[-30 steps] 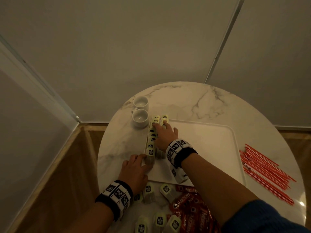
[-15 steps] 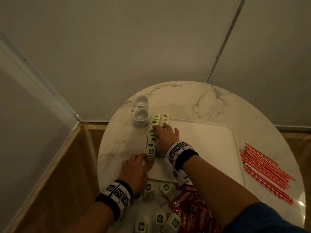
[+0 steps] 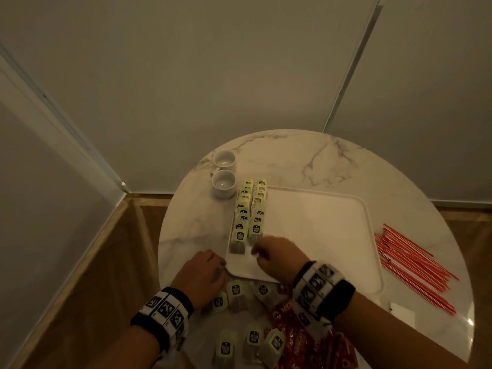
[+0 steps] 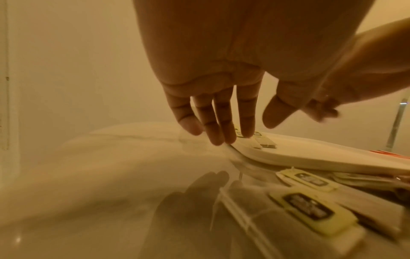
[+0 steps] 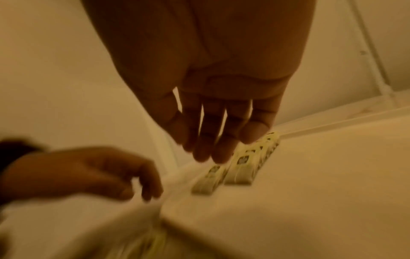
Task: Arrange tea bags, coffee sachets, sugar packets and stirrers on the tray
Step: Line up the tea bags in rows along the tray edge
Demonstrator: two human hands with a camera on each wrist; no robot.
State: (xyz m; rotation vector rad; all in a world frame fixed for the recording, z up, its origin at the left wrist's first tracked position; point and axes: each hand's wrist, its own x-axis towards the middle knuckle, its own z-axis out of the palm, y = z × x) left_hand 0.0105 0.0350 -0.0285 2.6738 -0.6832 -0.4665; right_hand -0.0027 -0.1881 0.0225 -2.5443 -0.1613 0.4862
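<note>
Your tray (image 3: 319, 222) holds two rows of tea bags (image 3: 250, 209), perhaps eight apiece, running lengthwise away from you along its left edge. Two cups (image 3: 223, 171) stand beside them on the desk (image 3: 306, 158). Both grips are spread and empty: left hand (image 3: 198, 275) at the tray's corner, right hand (image 3: 277, 257) over it. Your arms hide some of the loose bags.

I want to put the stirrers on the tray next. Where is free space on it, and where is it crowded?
The tray is bare from the two tea bag rows rightward to its right rim. Crowded: the left edge, and the table's near side with loose tea bags and red sachets.
</note>
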